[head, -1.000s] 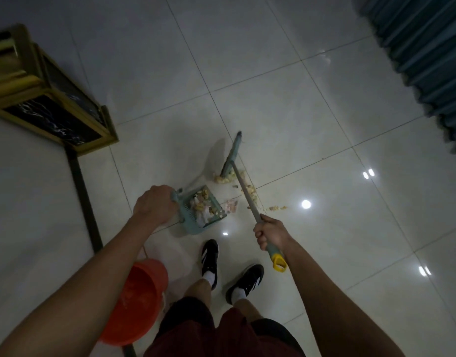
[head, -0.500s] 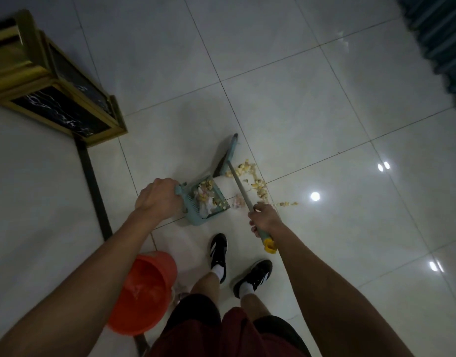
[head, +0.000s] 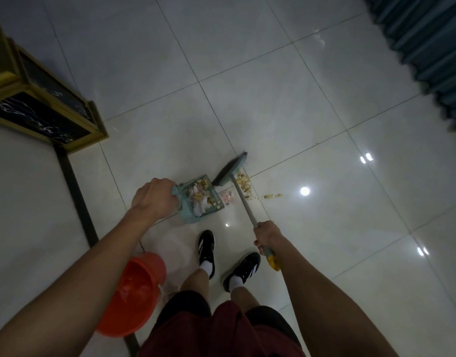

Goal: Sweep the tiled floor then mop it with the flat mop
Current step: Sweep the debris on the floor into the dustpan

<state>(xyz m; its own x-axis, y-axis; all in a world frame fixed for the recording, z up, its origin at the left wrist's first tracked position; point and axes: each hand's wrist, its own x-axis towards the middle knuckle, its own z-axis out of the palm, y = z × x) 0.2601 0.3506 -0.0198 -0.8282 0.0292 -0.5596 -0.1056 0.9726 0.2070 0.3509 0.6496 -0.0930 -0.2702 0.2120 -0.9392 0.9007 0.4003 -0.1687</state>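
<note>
My left hand (head: 154,197) grips the handle of a teal dustpan (head: 189,215) that rests on the pale tiled floor (head: 286,104) and holds several yellowish and white scraps. My right hand (head: 268,237) is closed around the grey shaft of a small broom (head: 241,195), near its teal-and-yellow end. The broom's dark head (head: 230,170) sits at the dustpan's far mouth. A line of yellowish debris (head: 246,188) lies on the floor just right of the broom head.
An orange bucket (head: 134,292) stands by my left leg. My two black shoes (head: 206,249) are just behind the dustpan. A gold-framed black marble cabinet (head: 44,109) is at the left, a teal curtain (head: 427,45) at the upper right.
The broom head has swung from beyond the debris in toward the dustpan mouth, dragging scraps closer. My right hand pulled back toward me. The dustpan stayed put.
</note>
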